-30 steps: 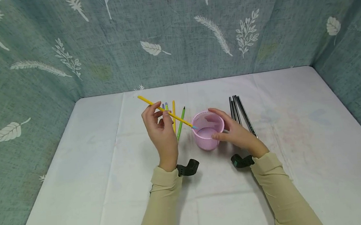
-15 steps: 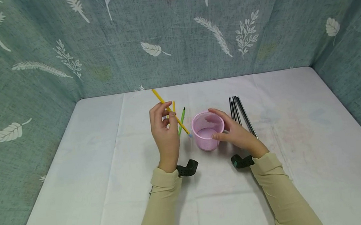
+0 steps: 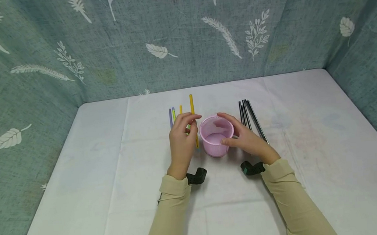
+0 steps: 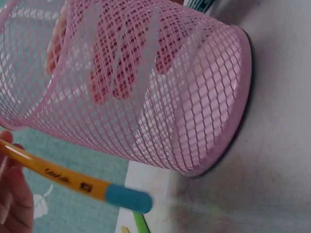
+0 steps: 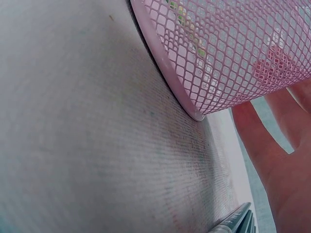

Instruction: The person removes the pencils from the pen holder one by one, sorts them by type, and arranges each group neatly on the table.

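Note:
My left hand [image 3: 182, 138] pinches an orange-yellow pencil [image 3: 192, 104] with a rounded blue end, held nearly upright just left of a pink mesh pencil cup [image 3: 215, 150]. In the left wrist view the pencil [image 4: 68, 177] shows its blue end pointing down toward the table, outside the cup [image 4: 209, 111] and apart from it. My right hand [image 3: 248, 138] holds the cup at its right side, thumb near the front and fingers behind. The cup stands upright with nothing seen inside it. From the right wrist, the right hand [image 5: 291, 179] appears against the mesh.
Several coloured pencils, among them a purple one [image 3: 170, 117] and a yellow one [image 3: 180, 108], lie behind the left hand, partly hidden. Several slim black pens or pencils [image 3: 256, 119] lie right of the cup. A white cloth [image 3: 126, 211] covers the table; a patterned curtain [image 3: 184, 66] surrounds it.
My left hand has moved right toward the cup, and the pencil in it has swung from a slant to nearly upright, its blue end leaving the cup's rim. The right hand and cup have stayed put.

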The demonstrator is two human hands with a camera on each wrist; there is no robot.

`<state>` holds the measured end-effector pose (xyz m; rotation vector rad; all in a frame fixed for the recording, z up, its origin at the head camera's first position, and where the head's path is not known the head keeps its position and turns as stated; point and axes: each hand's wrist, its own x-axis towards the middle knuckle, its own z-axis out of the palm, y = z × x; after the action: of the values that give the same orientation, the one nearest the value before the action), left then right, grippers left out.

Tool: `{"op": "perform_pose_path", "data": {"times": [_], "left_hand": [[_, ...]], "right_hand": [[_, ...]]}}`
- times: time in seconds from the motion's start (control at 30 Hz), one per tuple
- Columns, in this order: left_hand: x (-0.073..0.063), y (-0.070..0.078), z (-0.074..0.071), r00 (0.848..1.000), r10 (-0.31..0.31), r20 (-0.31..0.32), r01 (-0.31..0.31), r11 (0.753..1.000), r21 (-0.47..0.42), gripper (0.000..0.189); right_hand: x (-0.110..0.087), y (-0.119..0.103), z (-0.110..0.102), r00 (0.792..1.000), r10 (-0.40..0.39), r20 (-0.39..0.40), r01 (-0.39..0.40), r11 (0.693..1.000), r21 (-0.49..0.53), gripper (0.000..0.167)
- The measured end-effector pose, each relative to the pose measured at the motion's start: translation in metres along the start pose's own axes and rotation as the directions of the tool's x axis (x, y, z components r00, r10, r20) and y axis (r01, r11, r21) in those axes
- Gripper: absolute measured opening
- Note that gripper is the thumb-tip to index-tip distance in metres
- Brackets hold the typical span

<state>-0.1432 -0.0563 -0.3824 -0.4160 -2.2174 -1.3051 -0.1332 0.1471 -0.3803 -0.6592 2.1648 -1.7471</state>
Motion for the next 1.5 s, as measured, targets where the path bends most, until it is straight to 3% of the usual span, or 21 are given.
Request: {"op": "perform_pose_path", "data": {"times": [0.23, 0.53, 0.8, 1.0, 1.3, 1.5], "left_hand": [[-0.002, -0.004, 0.001, 0.991, -0.085, 0.100, 0.076, 0.993, 0.085, 0.019], [-0.003, -0.009, 0.002, 0.982, -0.134, 0.136, 0.117, 0.986, 0.122, 0.018], [-0.005, -0.012, 0.006, 0.956, -0.196, 0.218, 0.151, 0.966, 0.209, 0.014], [-0.006, -0.014, 0.007, 0.927, -0.250, 0.278, 0.170, 0.944, 0.281, 0.014], [-0.009, -0.017, 0.008, 0.905, -0.296, 0.305, 0.196, 0.927, 0.319, 0.018], [-0.012, -0.023, 0.011, 0.895, -0.286, 0.343, 0.160, 0.922, 0.353, 0.033]], "right_hand": [[-0.001, -0.001, 0.001, 1.000, 0.013, 0.000, -0.013, 1.000, 0.012, 0.073], [0.000, 0.004, -0.001, 1.000, 0.012, -0.009, -0.012, 1.000, 0.017, 0.074], [0.003, 0.029, -0.004, 0.999, 0.016, -0.029, -0.016, 1.000, 0.008, 0.072], [0.004, 0.032, -0.005, 0.999, 0.002, -0.033, -0.002, 1.000, 0.005, 0.072], [0.002, 0.015, -0.003, 1.000, 0.003, -0.017, -0.003, 1.000, 0.025, 0.072], [0.000, -0.001, -0.001, 1.000, -0.005, -0.007, 0.005, 1.000, 0.025, 0.074]]}}
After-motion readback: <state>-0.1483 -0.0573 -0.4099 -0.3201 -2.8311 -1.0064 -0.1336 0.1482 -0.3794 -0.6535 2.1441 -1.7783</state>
